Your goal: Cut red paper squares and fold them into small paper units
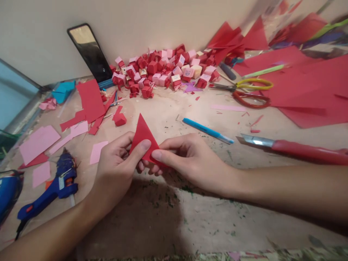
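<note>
A red paper triangle, folded to a point at the top, is held above the middle of the table. My left hand pinches its left side, thumb on the front and fingers behind. At the lower right corner, my right hand grips the same paper between thumb and fingers. Beyond my right hand lies a blue pen. A small folded red paper piece rests just past my left hand, and a pink paper square lies beside that hand.
Left stands a blue glue gun, near pink and red paper pieces. Against the wall are a leaning phone and a heap of small red and pink paper figures. Right lie scissors, a red-handled cutter and red sheets.
</note>
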{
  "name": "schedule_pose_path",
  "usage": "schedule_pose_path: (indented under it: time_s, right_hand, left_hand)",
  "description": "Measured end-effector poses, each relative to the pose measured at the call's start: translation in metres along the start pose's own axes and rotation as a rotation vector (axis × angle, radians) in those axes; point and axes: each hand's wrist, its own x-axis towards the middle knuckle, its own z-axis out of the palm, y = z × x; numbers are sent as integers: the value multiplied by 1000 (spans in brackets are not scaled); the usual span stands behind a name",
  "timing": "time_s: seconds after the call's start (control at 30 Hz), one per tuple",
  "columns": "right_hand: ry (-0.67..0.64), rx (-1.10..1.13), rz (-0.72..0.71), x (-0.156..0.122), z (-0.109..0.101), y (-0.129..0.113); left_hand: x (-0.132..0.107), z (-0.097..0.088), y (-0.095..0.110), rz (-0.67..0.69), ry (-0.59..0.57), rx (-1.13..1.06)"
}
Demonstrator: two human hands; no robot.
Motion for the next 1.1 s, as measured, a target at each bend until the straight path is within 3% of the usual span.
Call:
schedule_pose_path:
  time_s: [0.23, 0.53, 0.7, 0.83, 0.97, 1.1]
  right_hand:
    - [2, -30, -19, -1, -1, 0]
    - [32, -157, -35, 0, -1, 2]
    - [39, -57, -4, -2, 2, 2]
    - [130, -18, -70, 0, 2, 2]
    - [244, -97, -175, 6, -2, 2]
    - [319, -117, -171, 8, -4, 2]
  left_hand:
    - [1, -4, 2, 23, 57, 98]
    - [5, -6, -2, 37, 60, 66]
    - [7, -5, -2, 32, 50, 13]
    - [8, -3, -1, 41, 9, -21]
    - [5, -2, 0, 77, -107, 90]
    - [4, -2, -2, 98, -165, 156]
